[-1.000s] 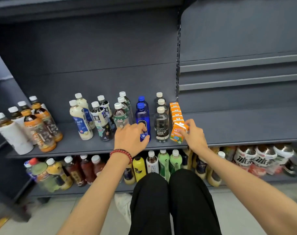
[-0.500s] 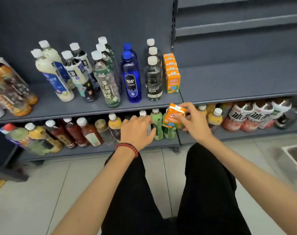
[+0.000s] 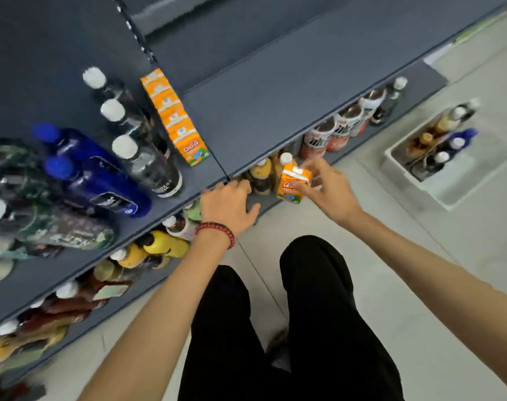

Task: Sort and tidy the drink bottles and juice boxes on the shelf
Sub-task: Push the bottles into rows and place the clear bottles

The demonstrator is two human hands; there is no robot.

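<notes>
Right hand (image 3: 330, 192) is pinching one orange juice box (image 3: 294, 182) by its sides, holding it off the shelf, below and forward of the juice-box row (image 3: 174, 117).
Left hand (image 3: 229, 205) is hovering with fingers spread, also forward of the row. The box is seemingly being re-sorted; next it needs a matching slot, perhaps the white bin (image 3: 455, 198) well right of the row.

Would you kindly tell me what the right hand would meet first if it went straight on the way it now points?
Probably the yellow-and-brown bottle at the front of the lower shelf: the right hand, gripping the juice box, points left toward it. Depth is unclear; it might pass in front.
</notes>
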